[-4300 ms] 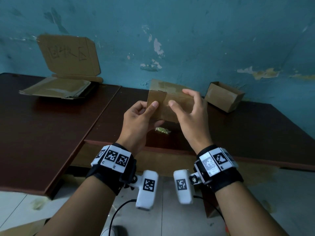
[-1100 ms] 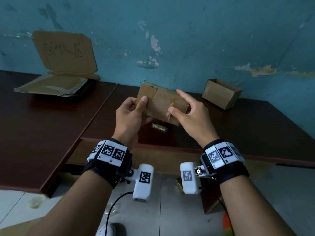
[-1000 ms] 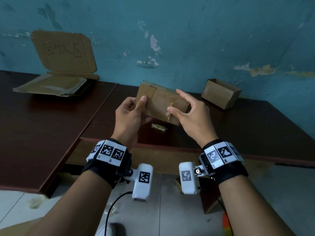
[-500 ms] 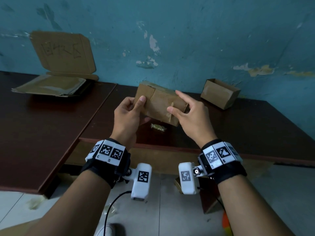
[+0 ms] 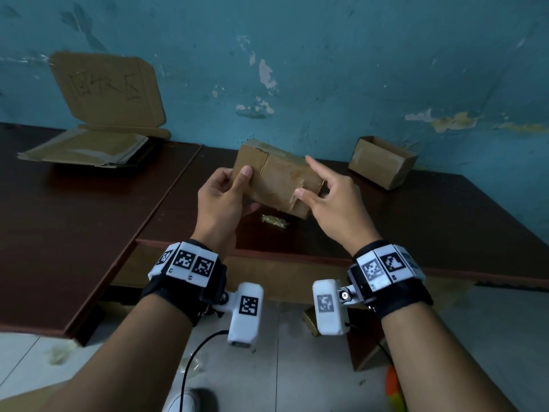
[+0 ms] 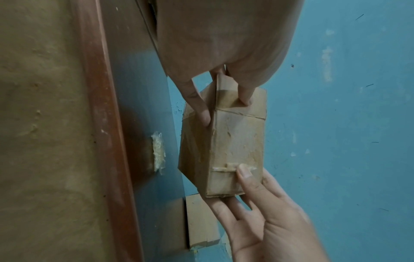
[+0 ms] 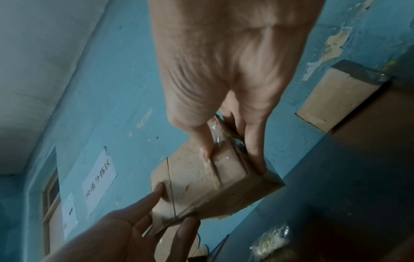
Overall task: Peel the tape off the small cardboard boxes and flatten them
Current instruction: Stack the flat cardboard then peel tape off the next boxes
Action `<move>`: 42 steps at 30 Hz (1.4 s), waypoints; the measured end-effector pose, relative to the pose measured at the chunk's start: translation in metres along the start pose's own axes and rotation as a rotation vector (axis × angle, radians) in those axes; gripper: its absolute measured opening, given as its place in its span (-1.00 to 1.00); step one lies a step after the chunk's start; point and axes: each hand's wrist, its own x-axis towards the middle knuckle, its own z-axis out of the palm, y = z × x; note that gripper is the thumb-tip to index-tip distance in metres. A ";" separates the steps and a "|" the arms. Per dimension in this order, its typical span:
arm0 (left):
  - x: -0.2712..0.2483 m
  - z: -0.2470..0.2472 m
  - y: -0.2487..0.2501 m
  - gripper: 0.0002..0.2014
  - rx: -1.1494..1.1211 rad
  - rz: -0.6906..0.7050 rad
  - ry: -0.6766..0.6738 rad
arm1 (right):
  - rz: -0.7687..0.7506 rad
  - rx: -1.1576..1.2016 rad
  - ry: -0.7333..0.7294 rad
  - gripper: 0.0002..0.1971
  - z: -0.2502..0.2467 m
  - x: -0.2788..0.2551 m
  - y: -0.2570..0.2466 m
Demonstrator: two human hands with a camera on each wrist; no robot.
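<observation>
A small brown cardboard box point(image 5: 276, 182) is held in the air above the dark table point(image 5: 416, 221). My left hand point(image 5: 225, 197) grips its left end, thumb on the near face and fingers behind. My right hand point(image 5: 329, 197) holds the right end. Its thumb tip rests on a lifted ridge of clear tape point(image 6: 224, 169), its index finger lies straight over the top, and the other fingers are behind. In the left wrist view the box point(image 6: 235, 141) hangs lengthwise between my left hand point(image 6: 224, 53) and the right thumb. The right wrist view shows the box point(image 7: 201, 186) with shiny tape under my right hand point(image 7: 224, 70).
A second small open box point(image 5: 383, 162) stands at the back right by the blue wall. A crumpled wad of tape point(image 5: 274, 220) lies on the table under the held box. Flattened cardboard point(image 5: 86, 147) is piled at the back left, below a cardboard sign point(image 5: 107, 90).
Since 4.3 s ago the box has been turned so a long face points at me. Over the last second both hands keep their hold, with the right thumb staying at the tape ridge.
</observation>
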 end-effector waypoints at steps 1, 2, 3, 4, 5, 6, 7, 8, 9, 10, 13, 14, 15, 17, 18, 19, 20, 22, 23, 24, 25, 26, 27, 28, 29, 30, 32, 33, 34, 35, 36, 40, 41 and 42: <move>0.000 0.000 0.000 -0.82 0.001 0.001 0.004 | 0.006 0.006 -0.014 -0.26 0.001 0.002 0.002; 0.000 0.000 0.000 -0.81 0.003 0.003 0.007 | 0.018 0.005 -0.028 -0.25 0.001 0.002 0.003; 0.000 0.001 0.000 -0.81 0.005 0.006 0.011 | 0.023 0.002 -0.044 -0.25 0.002 0.003 0.003; 0.000 0.001 0.000 -0.80 0.007 0.009 0.015 | 0.027 0.004 -0.059 -0.25 0.001 0.002 0.003; 0.000 0.001 0.001 -0.80 0.009 0.012 0.019 | 0.026 0.013 -0.072 -0.25 0.001 0.002 0.003; 0.001 0.001 0.001 -0.80 0.010 0.013 0.022 | 0.028 0.019 -0.084 -0.25 0.001 0.001 0.003; 0.001 0.000 0.001 -0.81 0.013 0.014 0.024 | 0.032 0.023 -0.090 -0.25 0.000 0.000 0.004; 0.001 0.000 0.001 -0.82 0.014 0.016 0.025 | 0.040 0.034 -0.090 -0.26 0.000 -0.001 0.003; 0.001 0.000 0.001 -0.82 0.012 0.017 0.024 | 0.050 0.055 -0.077 -0.26 0.000 -0.001 0.002; 0.002 0.000 0.000 -0.82 0.007 0.017 0.023 | 0.054 0.065 -0.055 -0.26 -0.001 -0.002 0.001; 0.002 0.001 -0.001 -0.82 0.011 0.023 0.023 | 0.002 -0.005 0.044 -0.23 -0.001 -0.005 -0.003; 0.002 0.002 -0.001 -0.81 0.016 0.023 0.021 | -0.004 -0.015 0.059 -0.24 -0.001 -0.005 -0.003; 0.002 0.002 -0.002 -0.81 0.020 0.024 0.020 | 0.003 -0.011 0.061 -0.25 -0.001 -0.004 -0.002; 0.002 0.002 -0.003 -0.80 0.028 0.027 0.018 | 0.031 0.013 0.029 -0.26 0.000 -0.002 0.000; 0.002 0.002 -0.003 -0.80 0.033 0.027 0.020 | 0.040 0.022 0.009 -0.25 0.000 -0.001 0.001; 0.003 0.002 -0.003 -0.80 0.038 0.024 0.021 | 0.048 0.032 -0.012 -0.23 -0.001 -0.001 0.002; 0.003 0.002 -0.004 -0.79 0.043 0.020 0.021 | 0.055 0.034 -0.036 -0.22 -0.001 0.000 0.003; 0.003 0.001 -0.005 -0.79 0.045 0.017 0.022 | 0.072 0.035 -0.074 -0.21 -0.003 -0.001 0.003; 0.003 0.001 -0.005 -0.79 0.043 0.017 0.022 | 0.075 0.054 -0.073 -0.22 -0.004 -0.002 0.001; 0.003 0.001 -0.004 -0.79 0.040 0.017 0.022 | 0.072 0.064 -0.070 -0.22 -0.005 -0.003 0.001; 0.003 0.001 -0.004 -0.79 0.035 0.019 0.020 | 0.063 0.054 -0.057 -0.21 -0.005 -0.003 -0.001; 0.003 0.001 -0.004 -0.80 0.031 0.021 0.017 | 0.045 0.029 -0.032 -0.21 -0.006 -0.004 -0.001; 0.003 0.001 -0.004 -0.80 0.032 0.022 0.014 | 0.037 0.023 -0.009 -0.23 -0.006 -0.003 -0.001; 0.003 0.001 -0.004 -0.80 0.036 0.021 0.011 | 0.045 0.034 -0.002 -0.24 -0.005 -0.002 0.001; 0.003 0.001 -0.004 -0.80 0.040 0.018 0.010 | 0.057 0.048 -0.013 -0.25 -0.004 -0.001 0.002; 0.003 0.001 -0.004 -0.79 0.042 0.015 0.009 | 0.065 0.051 -0.026 -0.24 -0.004 0.000 0.004; 0.003 0.001 -0.005 -0.78 0.046 0.013 0.007 | 0.064 0.063 -0.065 -0.23 -0.005 0.000 0.005; 0.002 0.001 -0.004 -0.78 0.046 0.013 0.003 | 0.058 0.077 -0.077 -0.22 -0.006 0.001 0.005; 0.002 0.001 -0.004 -0.79 0.048 0.014 -0.002 | 0.049 0.089 -0.083 -0.21 -0.007 0.000 0.004; 0.002 0.001 -0.003 -0.79 0.051 0.018 -0.004 | 0.042 0.099 -0.079 -0.19 -0.009 -0.002 0.002; 0.002 0.001 -0.002 -0.80 0.057 0.021 -0.003 | 0.044 0.107 -0.068 -0.19 -0.010 -0.004 0.000; 0.002 0.001 0.002 -0.81 0.056 0.027 0.014 | 0.032 0.082 -0.022 -0.26 -0.010 -0.008 -0.003; 0.002 0.001 0.002 -0.81 0.056 0.028 0.016 | 0.031 0.082 -0.014 -0.29 -0.010 -0.007 -0.003; 0.001 0.002 0.002 -0.81 0.056 0.028 0.015 | 0.034 0.094 -0.021 -0.31 -0.009 -0.006 -0.002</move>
